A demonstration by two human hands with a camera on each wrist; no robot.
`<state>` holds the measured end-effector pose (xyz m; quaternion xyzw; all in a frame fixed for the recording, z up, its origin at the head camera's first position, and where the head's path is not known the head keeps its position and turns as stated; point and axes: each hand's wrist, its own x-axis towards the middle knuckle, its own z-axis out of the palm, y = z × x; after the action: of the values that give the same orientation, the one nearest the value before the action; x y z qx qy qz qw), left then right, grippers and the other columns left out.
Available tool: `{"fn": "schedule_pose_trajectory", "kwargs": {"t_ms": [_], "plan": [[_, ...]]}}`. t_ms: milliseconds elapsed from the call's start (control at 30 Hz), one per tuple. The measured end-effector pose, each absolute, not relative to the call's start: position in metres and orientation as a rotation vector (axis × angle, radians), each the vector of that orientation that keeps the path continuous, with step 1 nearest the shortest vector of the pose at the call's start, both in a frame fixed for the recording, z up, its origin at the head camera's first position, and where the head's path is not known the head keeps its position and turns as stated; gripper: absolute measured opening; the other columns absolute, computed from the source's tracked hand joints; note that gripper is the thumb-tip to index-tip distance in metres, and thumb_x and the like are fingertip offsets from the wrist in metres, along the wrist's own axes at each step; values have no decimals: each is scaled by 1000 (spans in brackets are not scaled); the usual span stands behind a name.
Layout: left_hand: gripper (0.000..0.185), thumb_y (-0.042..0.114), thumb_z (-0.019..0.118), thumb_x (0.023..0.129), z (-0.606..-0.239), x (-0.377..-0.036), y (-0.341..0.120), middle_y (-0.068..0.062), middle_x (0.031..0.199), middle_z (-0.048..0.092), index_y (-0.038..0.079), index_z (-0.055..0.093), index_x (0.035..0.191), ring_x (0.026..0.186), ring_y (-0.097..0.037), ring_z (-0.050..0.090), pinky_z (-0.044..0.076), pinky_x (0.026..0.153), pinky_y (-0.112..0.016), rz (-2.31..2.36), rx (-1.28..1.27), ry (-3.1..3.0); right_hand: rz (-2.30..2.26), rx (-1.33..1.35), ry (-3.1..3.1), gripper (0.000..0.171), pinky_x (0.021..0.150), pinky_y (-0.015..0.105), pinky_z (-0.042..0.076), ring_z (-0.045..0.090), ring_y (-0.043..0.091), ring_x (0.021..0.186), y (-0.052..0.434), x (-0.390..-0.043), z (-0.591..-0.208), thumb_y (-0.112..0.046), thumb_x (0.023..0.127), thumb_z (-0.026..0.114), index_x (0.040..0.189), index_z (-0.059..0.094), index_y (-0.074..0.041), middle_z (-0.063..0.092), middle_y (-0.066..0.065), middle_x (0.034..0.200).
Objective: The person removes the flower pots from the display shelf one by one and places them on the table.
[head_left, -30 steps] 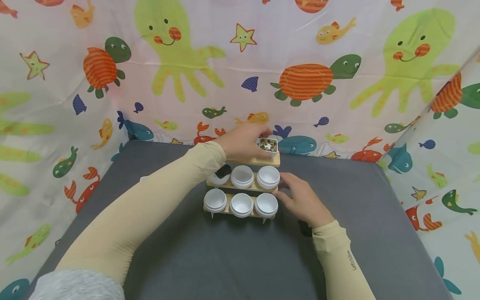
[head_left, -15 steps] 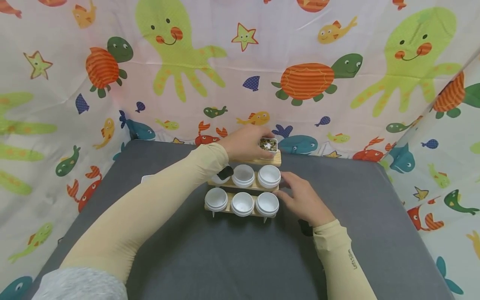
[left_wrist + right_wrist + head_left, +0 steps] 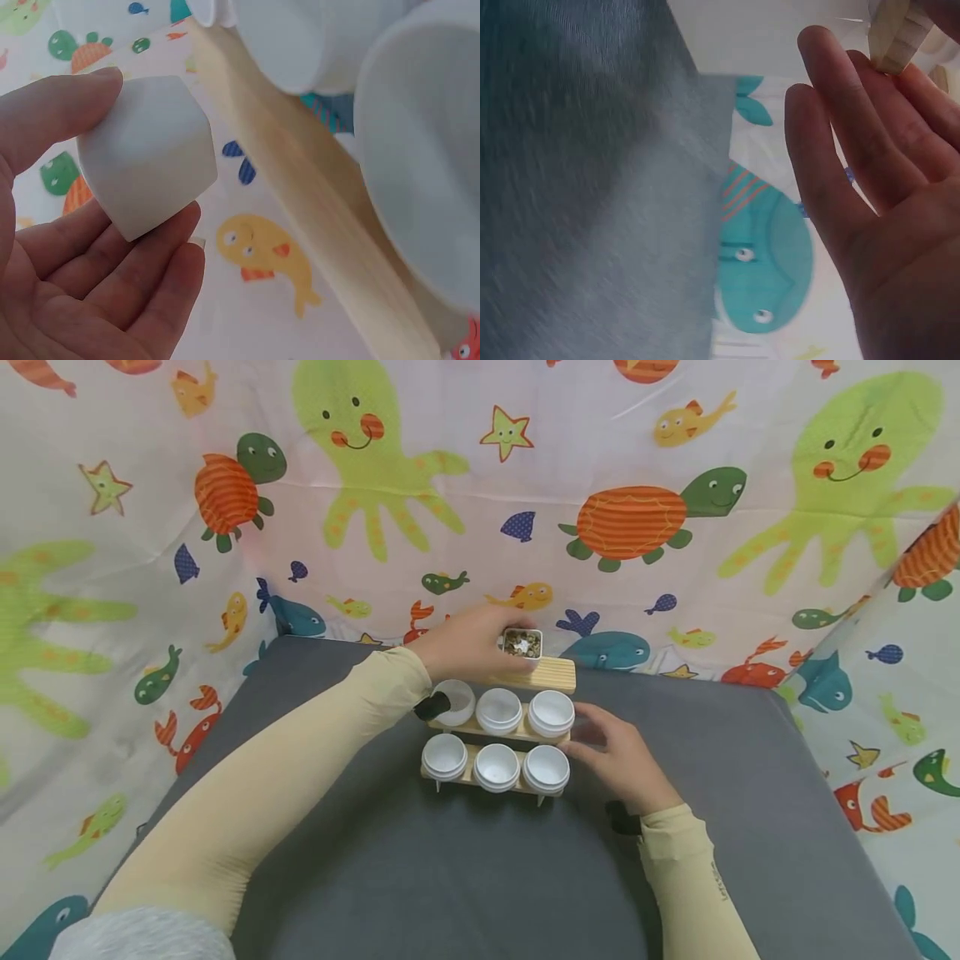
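Just above the centre of the head frame, the left grip (image 3: pixel 465 645) pinches a small square white pot (image 3: pixel 154 154), its top showing green-brown bits (image 3: pixel 512 641) and a white star (image 3: pixel 522 646). Right of centre, the right grip (image 3: pixel 624 762) holds the end of a stepped wooden rack (image 3: pixel 555 675). Six round white cups (image 3: pixel 498 726) sit on its lower tiers, three per row, mid-frame on the grey-covered counter (image 3: pixel 465 877)
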<state>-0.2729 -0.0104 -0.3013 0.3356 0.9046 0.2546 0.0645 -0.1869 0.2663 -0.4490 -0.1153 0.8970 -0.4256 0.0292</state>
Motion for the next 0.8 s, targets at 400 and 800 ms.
{"fn": "schedule_pose_trajectory", "kwargs": {"t_ms": [400,800], "plan": [[57,42,84,93,-296,-261,-87,0,128,75,17,68,142,111,-18,69,57,97,-39,839,933,2854,-1513,-291,2638,65,104,59,60,73,32,123,266,-189,-458,-33,96,84,155,57,-25,70,8,142],[61,45,86,92,-325,-248,-158,-5,124,73,17,67,143,107,-27,65,57,90,-44,816,594,2885,-1519,-289,2630,66,107,61,58,72,33,125,264,-189,-461,-36,97,83,156,56,-23,68,9,145]]}}
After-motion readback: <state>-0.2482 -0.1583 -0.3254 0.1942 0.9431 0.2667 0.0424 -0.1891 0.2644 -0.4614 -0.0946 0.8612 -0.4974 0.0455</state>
